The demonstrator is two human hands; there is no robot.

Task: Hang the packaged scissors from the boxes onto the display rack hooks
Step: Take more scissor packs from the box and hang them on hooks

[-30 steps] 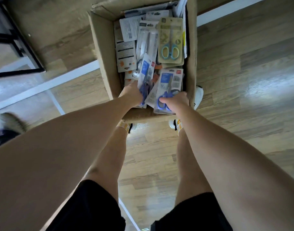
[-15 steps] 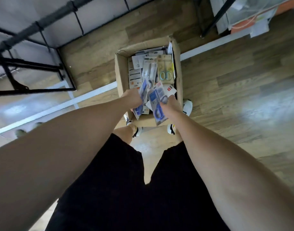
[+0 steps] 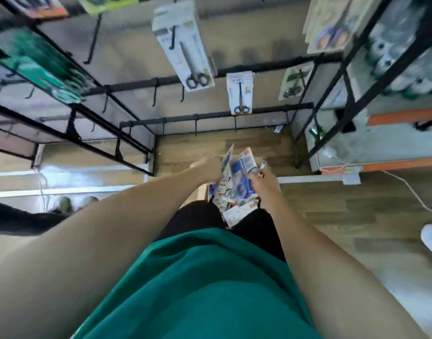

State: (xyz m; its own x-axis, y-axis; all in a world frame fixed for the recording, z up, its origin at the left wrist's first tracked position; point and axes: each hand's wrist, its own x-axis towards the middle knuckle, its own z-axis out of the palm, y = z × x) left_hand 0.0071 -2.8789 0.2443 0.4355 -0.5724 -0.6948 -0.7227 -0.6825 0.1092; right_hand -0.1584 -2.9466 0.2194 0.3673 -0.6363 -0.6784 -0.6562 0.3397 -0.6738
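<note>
The right hand (image 3: 261, 184) has its fingers curled round a pack of blue-handled scissors (image 3: 243, 177), thumb on the face of the card, which stands tilted with its top edge away from the wrist. The left hand (image 3: 209, 168) is closed on a second pack of scissors (image 3: 226, 159), seen almost edge-on, just beside the first; how the left fingers lie on it cannot be told through the blur. Directly below both hands, further packaged scissors (image 3: 231, 204) lie in a loose heap; the box holding them is hidden by the hands and the black shorts. Beyond the hands stands the black display rack (image 3: 259, 110), its bars carrying several bare hooks (image 3: 196, 127). Above and beyond the right hand a white pack with black-handled scissors (image 3: 240, 94) hangs on one hook; higher, a larger grey pack (image 3: 185, 45) hangs over the left hand. To the right of those, a pale green pack (image 3: 294, 81) hangs by the rack's upright. Far right of the right hand is a shelving unit (image 3: 393, 69) with orange beams. Wood-pattern floor (image 3: 332, 204) lies under everything.
</note>
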